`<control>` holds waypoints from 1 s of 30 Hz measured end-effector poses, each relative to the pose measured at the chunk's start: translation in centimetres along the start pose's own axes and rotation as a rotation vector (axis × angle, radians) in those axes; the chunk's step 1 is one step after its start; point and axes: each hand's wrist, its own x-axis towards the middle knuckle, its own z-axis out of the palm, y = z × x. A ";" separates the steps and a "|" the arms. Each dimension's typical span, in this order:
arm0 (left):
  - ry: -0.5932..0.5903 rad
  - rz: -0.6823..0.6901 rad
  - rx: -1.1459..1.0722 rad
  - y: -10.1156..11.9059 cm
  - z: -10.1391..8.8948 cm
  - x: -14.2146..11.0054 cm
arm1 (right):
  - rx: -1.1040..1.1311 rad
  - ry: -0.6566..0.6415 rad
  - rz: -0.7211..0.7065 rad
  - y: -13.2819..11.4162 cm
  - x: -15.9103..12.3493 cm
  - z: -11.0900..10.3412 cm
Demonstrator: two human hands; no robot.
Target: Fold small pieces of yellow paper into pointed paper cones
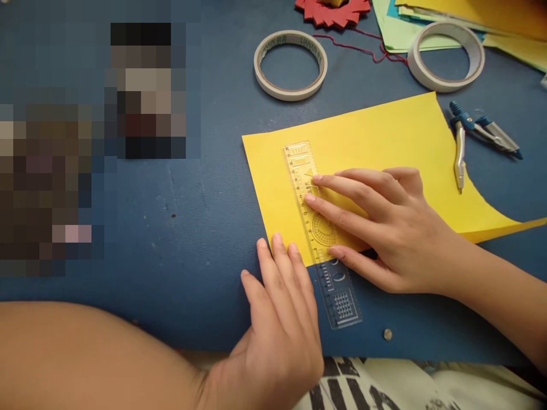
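A clear plastic ruler point(342, 302) lies slantwise over the left part of a yellow sheet of paper point(393, 136), its lower end reaching past the sheet onto the blue table. My right hand point(384, 228) rests on the ruler with fingers spread, the fingertips touching its middle and right side. My left hand point(282, 313) lies flat, fingertips at the sheet's lower left edge, just left of the ruler. Neither hand grasps anything. The sheet's right side curls up at its lower corner.
A compass point(459, 142) lies on the sheet's right edge. Behind are two tape rolls, one thin point(260, 74) and one wider point(476, 62), a red folded-paper ring point(311, 12) with red string, and coloured papers point(504, 20). A small round metal piece point(387, 334) sits near the front edge.
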 end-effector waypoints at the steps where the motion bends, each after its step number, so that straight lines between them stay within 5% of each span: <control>1: 0.004 0.000 -0.002 0.0 0.0 0.0 | -0.003 0.002 -0.001 0.0 0.0 0.0; 10: 0.078 -0.039 -0.122 -0.5 0.0 0.4 | 0.024 -0.038 0.028 -0.2 0.1 -0.3; 17: 0.084 0.097 -0.134 -1.4 -0.1 0.7 | 0.049 -0.026 0.036 -0.1 0.0 -0.1; 30: 0.080 0.044 -0.158 -1.4 -0.2 0.4 | 0.043 -0.020 0.031 -0.1 0.1 -0.2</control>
